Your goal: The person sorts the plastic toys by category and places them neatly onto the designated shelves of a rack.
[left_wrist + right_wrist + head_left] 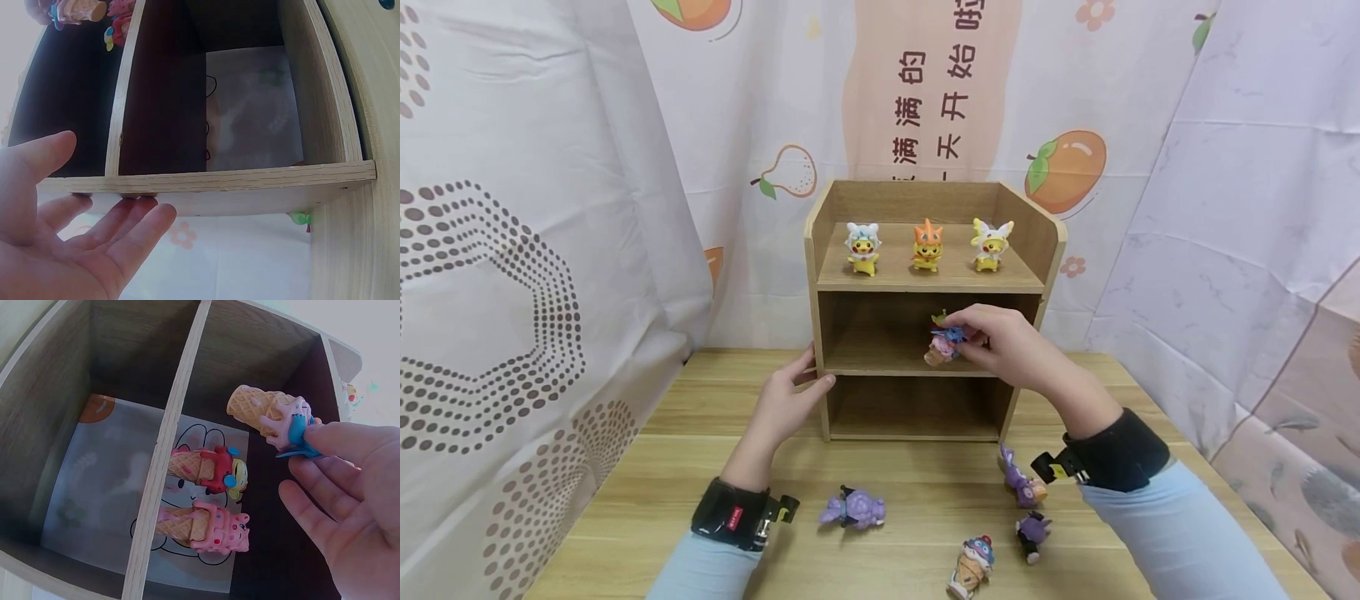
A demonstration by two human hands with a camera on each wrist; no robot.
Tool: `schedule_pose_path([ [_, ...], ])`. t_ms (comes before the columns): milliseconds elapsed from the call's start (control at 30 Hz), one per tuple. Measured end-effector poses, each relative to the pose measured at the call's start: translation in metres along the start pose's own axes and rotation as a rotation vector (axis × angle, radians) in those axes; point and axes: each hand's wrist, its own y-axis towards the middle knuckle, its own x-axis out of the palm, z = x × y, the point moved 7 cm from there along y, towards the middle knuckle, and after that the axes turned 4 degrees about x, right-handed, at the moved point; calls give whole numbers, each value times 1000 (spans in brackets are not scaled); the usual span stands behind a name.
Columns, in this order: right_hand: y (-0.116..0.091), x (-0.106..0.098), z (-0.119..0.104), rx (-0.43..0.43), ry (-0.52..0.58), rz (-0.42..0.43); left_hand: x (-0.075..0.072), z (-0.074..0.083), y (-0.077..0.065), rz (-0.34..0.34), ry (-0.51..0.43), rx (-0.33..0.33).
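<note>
My right hand pinches an ice-cream-cone figurine by its blue top, between thumb and fingers. The figurine has a waffle cone with pink icing and is held tilted at the front of the wooden shelf's middle compartment. In the right wrist view, two more cone figurines stand in that compartment: a red one with a yellow-green top and a pink one. The head view mostly hides these behind my hand. My left hand rests its fingers against the shelf's left side, thumb near the front edge.
On the top shelf stand three yellow figurines in white, orange and white-yellow hoods. Lying on the table are a purple figurine, another purple one, a purple-black one and a cone figurine.
</note>
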Motion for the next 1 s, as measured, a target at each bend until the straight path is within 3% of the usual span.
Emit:
schedule_pose_path([
  [467,22,12,-5,-43,-45,-17,-1,0,0,1,13,-5],
  [1000,36,32,7,62,-127,-123,1,-1,0,0,-9,12],
])
